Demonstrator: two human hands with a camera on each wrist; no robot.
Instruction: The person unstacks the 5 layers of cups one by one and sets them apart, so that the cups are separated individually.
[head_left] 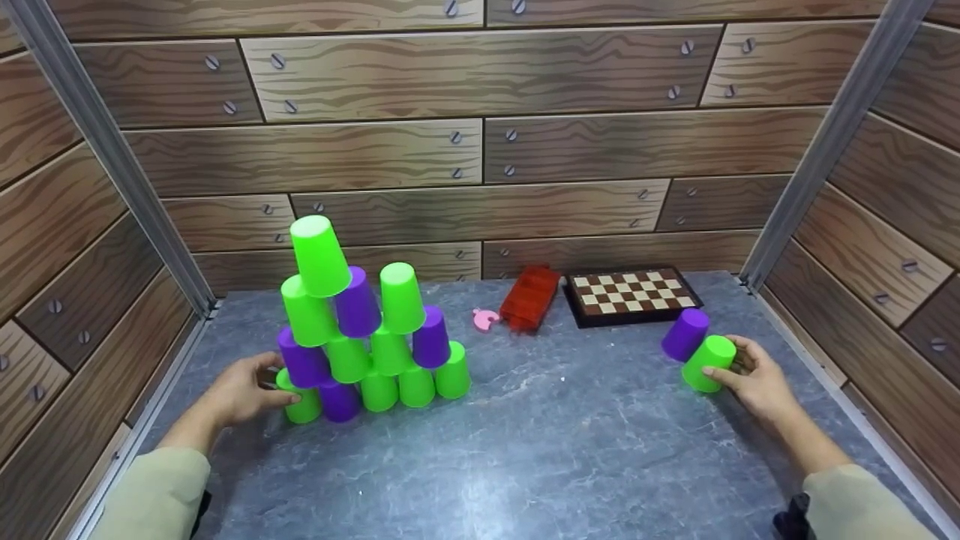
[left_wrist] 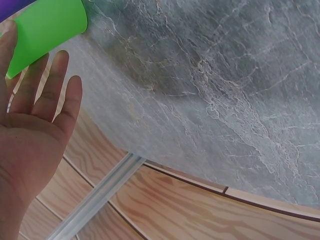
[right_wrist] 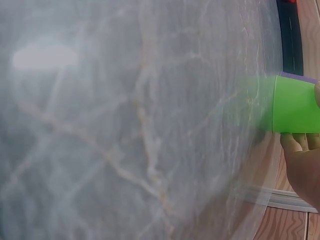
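Observation:
Upside-down green and purple cups rise in a stepped stack on the left of the head view, topped by a single green cup (head_left: 319,256). My left hand (head_left: 244,390) holds the green cup (head_left: 301,401) at the stack's lower left corner, thumb in front and forefinger behind; its other fingers (left_wrist: 52,90) extend fairly straight in the left wrist view. A purple cup (head_left: 304,364) sits just above that corner cup. Far to the right, my right hand (head_left: 757,379) grips another green cup (head_left: 705,365), bottom up. Behind it, a purple cup (head_left: 686,335) leans in this view.
At the back lie a brown-and-white checkered board (head_left: 634,292), a translucent red tray (head_left: 530,298) and a small pink piece (head_left: 485,319). Wood-patterned walls (head_left: 480,150) with metal corner posts (head_left: 832,142) enclose the grey marbled table (head_left: 555,450) on three sides.

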